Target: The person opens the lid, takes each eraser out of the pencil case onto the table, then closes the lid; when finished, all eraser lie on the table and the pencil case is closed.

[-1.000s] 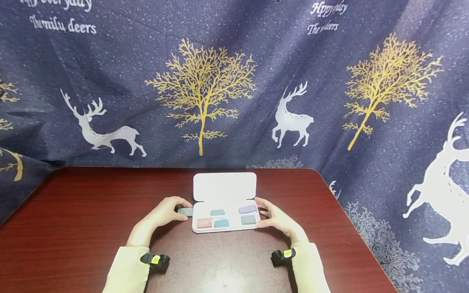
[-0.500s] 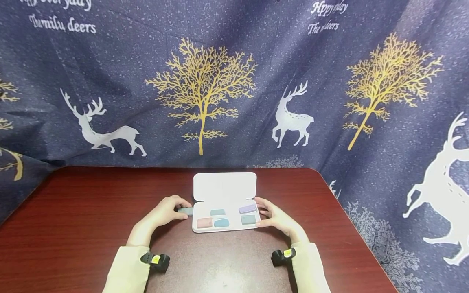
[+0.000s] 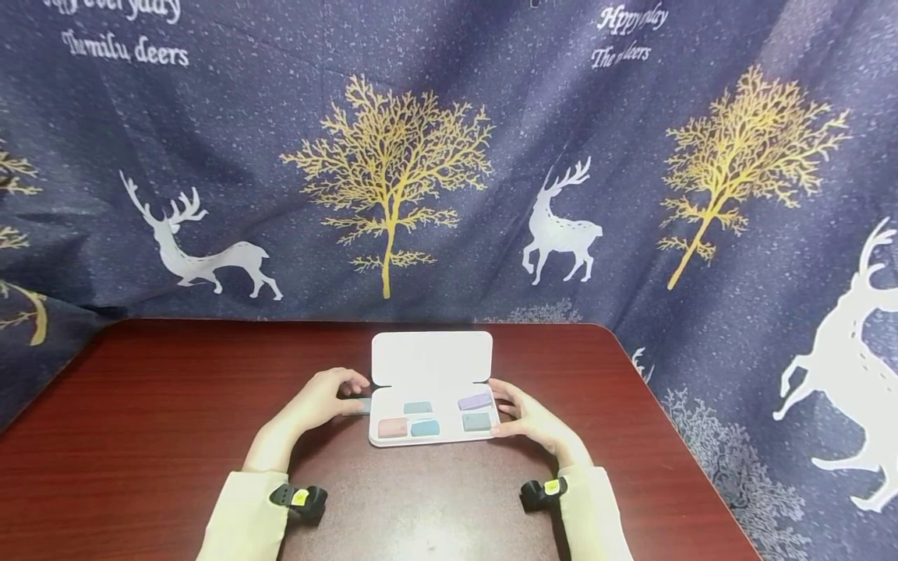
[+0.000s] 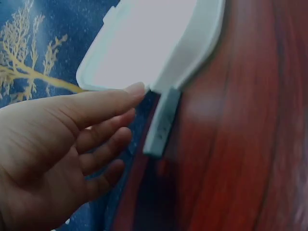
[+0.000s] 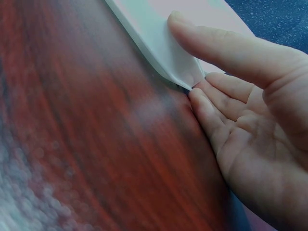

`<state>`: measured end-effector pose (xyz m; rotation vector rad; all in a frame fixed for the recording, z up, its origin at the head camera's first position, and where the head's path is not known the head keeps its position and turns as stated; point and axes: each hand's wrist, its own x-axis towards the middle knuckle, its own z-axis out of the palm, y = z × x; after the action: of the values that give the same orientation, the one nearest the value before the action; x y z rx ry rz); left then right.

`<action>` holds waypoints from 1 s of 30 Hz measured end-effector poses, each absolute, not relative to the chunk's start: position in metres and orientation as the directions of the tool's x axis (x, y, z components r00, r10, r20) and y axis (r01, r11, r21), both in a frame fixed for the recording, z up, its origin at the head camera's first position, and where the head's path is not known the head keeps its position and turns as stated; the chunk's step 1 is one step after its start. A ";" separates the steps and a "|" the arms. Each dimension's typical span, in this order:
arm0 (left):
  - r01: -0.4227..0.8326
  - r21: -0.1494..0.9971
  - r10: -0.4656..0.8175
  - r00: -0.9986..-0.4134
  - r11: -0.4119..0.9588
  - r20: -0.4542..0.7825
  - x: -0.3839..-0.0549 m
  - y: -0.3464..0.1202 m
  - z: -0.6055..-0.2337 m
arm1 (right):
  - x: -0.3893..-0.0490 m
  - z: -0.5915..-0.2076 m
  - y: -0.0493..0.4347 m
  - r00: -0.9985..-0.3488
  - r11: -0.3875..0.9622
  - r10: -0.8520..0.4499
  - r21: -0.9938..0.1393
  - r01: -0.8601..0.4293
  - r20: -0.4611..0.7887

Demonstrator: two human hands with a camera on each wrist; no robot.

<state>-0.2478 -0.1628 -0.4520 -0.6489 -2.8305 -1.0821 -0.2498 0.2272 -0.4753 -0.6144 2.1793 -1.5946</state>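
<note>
A white pencil case [image 3: 445,396] lies on the table with its lid [image 3: 431,358] raised at the back. Inside it are several pastel eraser-like blocks, including a pink one [image 3: 392,428], a blue one [image 3: 425,428] and a purple one [image 3: 475,401]. A grey-green eraser-like block [image 4: 162,122] lies against the case's left end, outside it. My left hand [image 3: 319,401] is beside that block, fingers loosely bent and apart from it in the left wrist view. My right hand [image 3: 533,421] grips the case's right end, thumb over the rim and fingers against the side.
The dark red wooden table [image 3: 210,374] extends to both sides of the case and in front of it. Behind stands a blue cloth [image 3: 449,195] printed with deer and yellow trees. Each wrist wears a black strap with a camera.
My left fingers have let go of the grey-green block, which they were pinching before, and spread a little. The right hand and the case stay in place.
</note>
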 end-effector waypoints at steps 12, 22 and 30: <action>0.397 0.651 0.352 -0.913 0.647 0.206 -0.239 -0.116 -0.445 | -0.249 -0.475 0.228 -0.840 0.271 -0.542 -0.955 -0.125 -0.044; 0.427 0.684 0.464 -0.874 0.591 0.145 -0.230 -0.091 -0.449 | -0.251 -0.477 0.227 -0.843 0.287 -0.535 -0.950 -0.124 -0.052; 0.471 0.612 0.473 -0.864 0.636 0.173 -0.228 -0.081 -0.455 | -0.251 -0.478 0.228 -0.845 0.279 -0.533 -0.952 -0.123 -0.047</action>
<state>-0.2278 -0.0815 -0.4550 -0.8203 -2.8444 -1.0622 -0.2505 0.2277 -0.4775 -0.5949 2.1974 -1.5873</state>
